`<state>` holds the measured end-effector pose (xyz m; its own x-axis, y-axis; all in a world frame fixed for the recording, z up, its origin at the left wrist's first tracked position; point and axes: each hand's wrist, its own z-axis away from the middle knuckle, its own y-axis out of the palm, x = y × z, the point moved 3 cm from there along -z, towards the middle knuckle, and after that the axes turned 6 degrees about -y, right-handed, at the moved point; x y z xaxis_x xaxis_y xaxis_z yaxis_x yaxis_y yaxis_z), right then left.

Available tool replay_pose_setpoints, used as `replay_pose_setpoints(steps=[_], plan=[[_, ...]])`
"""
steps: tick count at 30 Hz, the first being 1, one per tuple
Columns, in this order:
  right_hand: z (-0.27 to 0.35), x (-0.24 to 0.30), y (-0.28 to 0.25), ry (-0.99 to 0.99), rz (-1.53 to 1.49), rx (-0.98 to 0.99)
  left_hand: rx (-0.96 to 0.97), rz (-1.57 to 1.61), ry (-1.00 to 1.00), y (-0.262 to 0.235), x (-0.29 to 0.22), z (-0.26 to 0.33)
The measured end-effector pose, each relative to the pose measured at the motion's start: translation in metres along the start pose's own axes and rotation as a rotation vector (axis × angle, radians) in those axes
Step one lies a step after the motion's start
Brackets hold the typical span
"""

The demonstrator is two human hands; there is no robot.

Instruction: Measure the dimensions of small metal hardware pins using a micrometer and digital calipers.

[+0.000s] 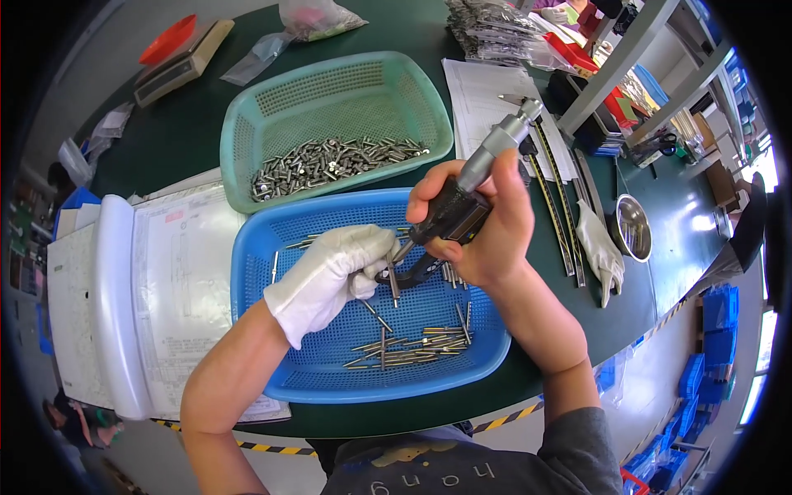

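Observation:
My right hand (487,214), bare, is wrapped round a digital micrometer (454,210) with a black body and silver thimble, tilted up to the right. In my left hand (338,268), which wears a white glove, a slim metal pin (393,280) is pinched upright at the micrometer's jaws. Whether the jaws touch the pin, I cannot tell. Both hands are over a blue perforated basket (363,394), where more long metal pins (412,353) lie in loose groups. Behind it, a green basket (330,78) holds a heap of short metal pins (322,165).
Papers and a clear-sleeved binder (181,289) lie at left. On the right are a caliper (551,181), a white glove (601,252) and a steel bowl (634,227). A scale with a red pan (177,62) stands far left; bagged parts (495,33) sit at the back.

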<state>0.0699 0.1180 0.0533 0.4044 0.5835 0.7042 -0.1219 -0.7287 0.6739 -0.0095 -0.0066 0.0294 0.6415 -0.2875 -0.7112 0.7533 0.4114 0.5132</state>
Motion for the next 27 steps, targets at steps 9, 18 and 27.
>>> replay_pose_setpoints(steps=[9, 18, 27], plan=[[0.005, 0.012, -0.016, 0.044, 0.256, -0.129, 0.035, -0.068, -0.018, 0.014, 0.002, -0.017], [0.004, -0.002, -0.001, -0.022, 0.105, -0.075, -0.034, 0.052, -0.025, -0.014, 0.013, -0.007], [-0.004, -0.006, -0.002, -0.047, 0.133, -0.126, -0.14, -0.14, 0.181, -0.022, 0.001, -0.011]])
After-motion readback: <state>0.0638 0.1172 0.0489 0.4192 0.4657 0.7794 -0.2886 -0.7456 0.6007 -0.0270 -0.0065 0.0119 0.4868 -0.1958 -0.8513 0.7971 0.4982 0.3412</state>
